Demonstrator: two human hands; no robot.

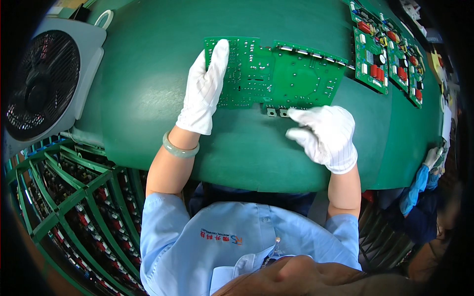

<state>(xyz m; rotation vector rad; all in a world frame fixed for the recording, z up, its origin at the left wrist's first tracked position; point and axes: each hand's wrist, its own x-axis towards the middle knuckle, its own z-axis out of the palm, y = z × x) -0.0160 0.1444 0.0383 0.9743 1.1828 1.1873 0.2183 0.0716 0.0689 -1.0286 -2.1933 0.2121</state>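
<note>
A green circuit board (301, 79) is held out over the green table, its soldered side facing me. My left hand (207, 81), in a white glove, grips the board's left edge with the thumb lying on its face. Along the near edge of the board, small metal-tabbed components (271, 112) stick out. Beside them is my right hand (326, 133), also gloved in white and slightly blurred. Its index finger and thumb are apart with nothing seen between them, while the other fingers curl in. Whether the index fingertip touches a metal tab, I cannot tell.
Several populated circuit boards (370, 61) lie at the far right of the table (148, 98). A grey fan (44, 79) stands at the left. Below it is a green rack (74, 197) filled with boards. Another person's gloved hand (433, 157) shows at the right edge.
</note>
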